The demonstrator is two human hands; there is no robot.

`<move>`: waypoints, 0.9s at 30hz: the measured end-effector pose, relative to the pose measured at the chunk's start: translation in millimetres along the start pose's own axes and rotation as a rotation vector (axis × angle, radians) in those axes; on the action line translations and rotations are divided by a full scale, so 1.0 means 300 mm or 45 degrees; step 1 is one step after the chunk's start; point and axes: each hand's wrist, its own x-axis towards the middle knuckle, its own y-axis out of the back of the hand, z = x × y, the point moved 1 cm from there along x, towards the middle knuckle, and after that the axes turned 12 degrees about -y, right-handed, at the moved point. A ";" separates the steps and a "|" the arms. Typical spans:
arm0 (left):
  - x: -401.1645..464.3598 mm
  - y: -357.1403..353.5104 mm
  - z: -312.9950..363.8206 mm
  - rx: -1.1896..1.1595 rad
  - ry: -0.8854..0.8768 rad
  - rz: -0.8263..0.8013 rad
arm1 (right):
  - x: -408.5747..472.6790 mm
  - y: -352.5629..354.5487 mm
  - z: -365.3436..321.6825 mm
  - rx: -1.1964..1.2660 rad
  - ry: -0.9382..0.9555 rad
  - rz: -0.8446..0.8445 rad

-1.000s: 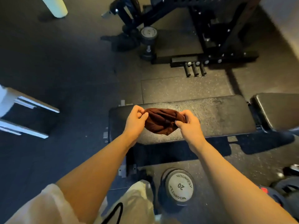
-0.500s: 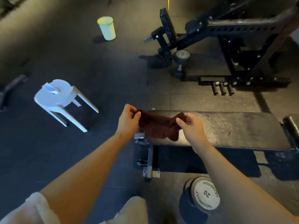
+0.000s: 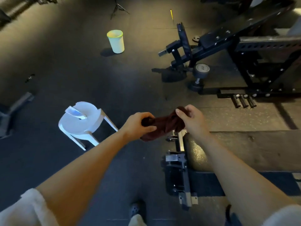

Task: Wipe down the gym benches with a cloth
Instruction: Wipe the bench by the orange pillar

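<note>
Both hands up in front of the person, stretched out over the floor just left of the bench end. Left hand (image 3: 138, 123) is clenched round one end of the dark brown cloth (image 3: 162, 126), fingers curled over it, thumb under. Right hand (image 3: 191, 119) pinches the other end, thumb on top, rest of the fingers folded behind the fabric. Cloth hangs bunched btwn the two hands, a fold sagging below the left one; it's off the pad, not touching anything but the hands.

Flat bench (image 3: 244, 149) sits lower right, black textured pad w/ a rounded near end, right forearm crossing over it. Its metal foot bracket (image 3: 180, 176) sticks out toward the person (silver plates, black frame).

Other stuff on the dark rubber floor (image 3: 81, 70):
- white plastic stool (image 3: 81, 123) left of the hands, some small pale item lying on its seat, can't tell what
- pale yellow-green bin (image 3: 116, 41) farther back, upright
- adjustable bench (image 3: 195, 48) upper right, black, tilted, tucked against a black rack (image 3: 263, 66)
- dumbbell (image 3: 199, 75) lying at the rack's base, number on the end cap too blurry to read
- stand legs (image 3: 118, 8) at the top edge

White sleeves (image 3: 26, 209) at both lower corners, shoe (image 3: 136, 208) bottom centre.
</note>
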 end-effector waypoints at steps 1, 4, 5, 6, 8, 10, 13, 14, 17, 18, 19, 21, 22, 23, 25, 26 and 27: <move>0.034 0.051 -0.022 0.023 0.013 0.033 | 0.019 -0.042 -0.035 0.020 -0.002 0.025; 0.180 0.153 -0.054 -0.094 0.056 0.245 | 0.097 -0.109 -0.121 0.028 -0.019 0.158; 0.235 0.168 -0.055 -0.177 0.084 0.289 | 0.123 -0.115 -0.146 0.072 -0.034 0.203; 0.291 0.177 -0.052 -0.263 0.112 0.318 | 0.153 -0.117 -0.166 0.124 -0.052 0.237; 0.405 0.177 -0.050 -0.392 0.155 0.359 | 0.213 -0.112 -0.209 0.129 -0.025 0.330; 0.514 0.167 -0.051 -0.460 0.187 0.384 | 0.291 -0.105 -0.240 0.097 0.043 0.434; 0.699 0.162 -0.057 -0.466 0.177 0.359 | 0.431 -0.104 -0.280 0.182 0.073 0.572; 0.772 0.162 -0.059 -0.466 0.156 0.322 | 0.490 -0.107 -0.292 0.200 0.096 0.608; 1.001 0.167 -0.050 -0.458 0.055 0.198 | 0.684 -0.108 -0.344 0.188 0.150 0.692; 1.078 0.175 -0.049 -0.457 0.025 0.175 | 0.752 -0.108 -0.366 0.203 0.148 0.694; 1.146 0.187 -0.048 -0.471 -0.009 0.157 | 0.813 -0.107 -0.389 0.210 0.147 0.686; 1.273 0.223 -0.044 -0.534 -0.069 0.076 | 0.931 -0.104 -0.432 0.185 0.180 0.696; 1.333 0.242 -0.042 -0.558 -0.089 0.024 | 0.989 -0.100 -0.450 0.160 0.193 0.704; 1.392 0.257 -0.038 -0.588 -0.102 -0.015 | 1.043 -0.094 -0.468 0.152 0.187 0.713; 1.498 0.277 -0.026 -0.671 -0.096 -0.089 | 1.139 -0.077 -0.500 0.169 0.120 0.733; 1.549 0.279 -0.024 -0.730 -0.079 -0.151 | 1.180 -0.070 -0.513 0.201 0.066 0.727; 1.602 0.277 -0.022 -0.813 -0.050 -0.222 | 1.217 -0.063 -0.523 0.256 0.010 0.712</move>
